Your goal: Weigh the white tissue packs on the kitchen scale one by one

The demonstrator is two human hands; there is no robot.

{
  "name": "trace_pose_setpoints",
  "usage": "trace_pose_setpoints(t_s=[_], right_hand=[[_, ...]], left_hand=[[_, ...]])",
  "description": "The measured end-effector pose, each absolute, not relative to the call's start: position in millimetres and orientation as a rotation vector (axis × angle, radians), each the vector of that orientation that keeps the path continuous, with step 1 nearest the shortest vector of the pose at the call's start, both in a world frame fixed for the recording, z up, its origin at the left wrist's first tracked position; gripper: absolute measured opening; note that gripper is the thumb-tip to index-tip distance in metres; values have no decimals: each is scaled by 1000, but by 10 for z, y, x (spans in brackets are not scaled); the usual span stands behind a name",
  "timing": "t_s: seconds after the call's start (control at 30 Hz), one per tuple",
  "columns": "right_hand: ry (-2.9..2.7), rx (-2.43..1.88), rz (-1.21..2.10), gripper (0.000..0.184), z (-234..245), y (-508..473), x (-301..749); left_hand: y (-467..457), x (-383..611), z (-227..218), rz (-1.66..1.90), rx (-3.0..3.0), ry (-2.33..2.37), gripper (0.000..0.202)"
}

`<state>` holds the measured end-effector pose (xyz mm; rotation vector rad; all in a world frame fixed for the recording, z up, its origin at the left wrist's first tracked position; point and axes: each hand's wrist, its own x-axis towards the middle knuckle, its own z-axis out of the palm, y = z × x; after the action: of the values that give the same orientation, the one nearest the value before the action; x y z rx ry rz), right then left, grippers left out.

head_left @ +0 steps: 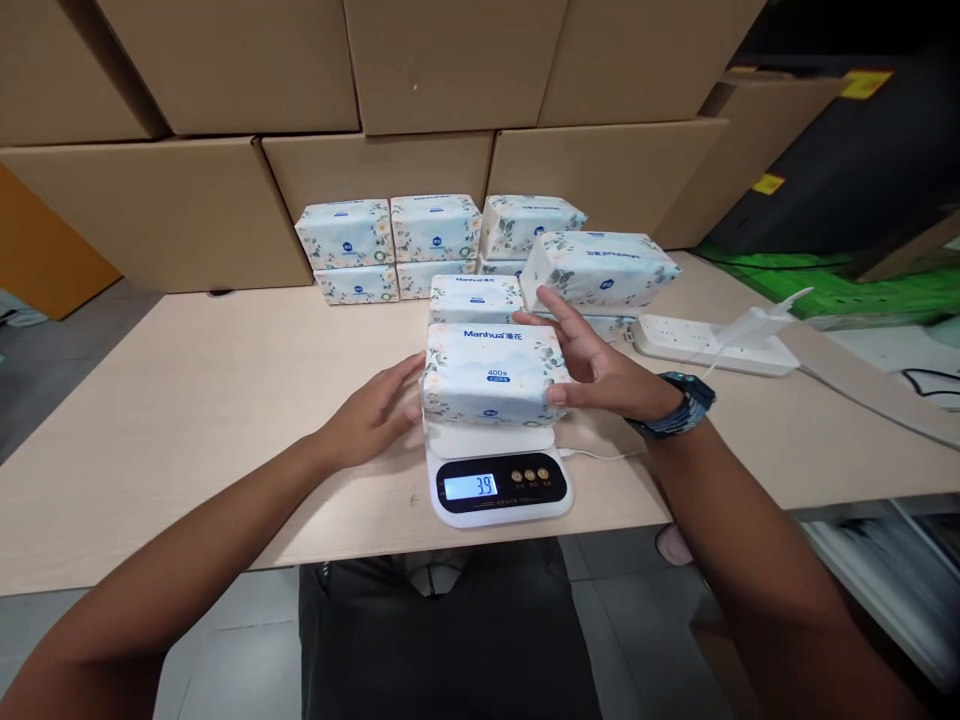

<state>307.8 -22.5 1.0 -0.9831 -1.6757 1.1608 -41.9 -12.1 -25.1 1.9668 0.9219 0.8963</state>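
The front tissue pack [491,372] sits on or just above the plate of the white scale [487,440]; I can't tell which, because the pack's own front hides its underside. I judge that it is set back on the plate so the display [470,487] stays readable: I make out 3.9, but no unit. My left hand [371,415] is loosely curved at the pack's left end, and I can't tell whether its fingertips press or merely brush the wrapper. My right hand [600,372] spreads around the other end, thumb on the near edge and fingers fanned toward the back; some of the fingers are partly covered, so I can't say how firmly it grips. Having one hand at each end probably keeps the soft block level. Just behind, another pack [475,290] shows only its upper part, and what it stands on is hidden. Farther back on the table [187,380], stacked packs [435,232] line up two high, I suppose to leave the near side free for the scale. To the right of them, an angled pack [604,272] lies on one I see only as a strip. A white cord [600,456] leaves the scale and passes out of my sight behind my right forearm, near the power strip [671,340], so I can't trace where it ends. Cardboard boxes [450,60] wall off the back, cut off at the top.
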Motion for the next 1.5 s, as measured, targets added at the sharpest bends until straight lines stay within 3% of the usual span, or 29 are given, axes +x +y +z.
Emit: trace_pose_setpoints(t_s=[0.23, 0.4, 0.7, 0.87, 1.1, 1.5], right_hand=[[-1559, -882, 1308, 114, -28, -141, 3015], [-1415, -896, 1310, 112, -35, -130, 2918], [-1262, -998, 1165, 79, 4, -97, 2903], [-1204, -971, 1146, 78, -2, -88, 2899], [-1206, -922, 1144, 88, -15, -92, 2884], [-1259, -897, 1148, 92, -13, -98, 2890]], left_hand=[[-69, -442, -361, 860, 2113, 956, 87], [-100, -383, -358, 885, 1940, 795, 82], [6, -406, -445, 981, 1863, 981, 79], [0, -366, -390, 1024, 1814, 1065, 89], [-20, -372, -372, 1019, 1871, 1100, 81], [22, -401, -409, 1014, 1855, 1093, 93]])
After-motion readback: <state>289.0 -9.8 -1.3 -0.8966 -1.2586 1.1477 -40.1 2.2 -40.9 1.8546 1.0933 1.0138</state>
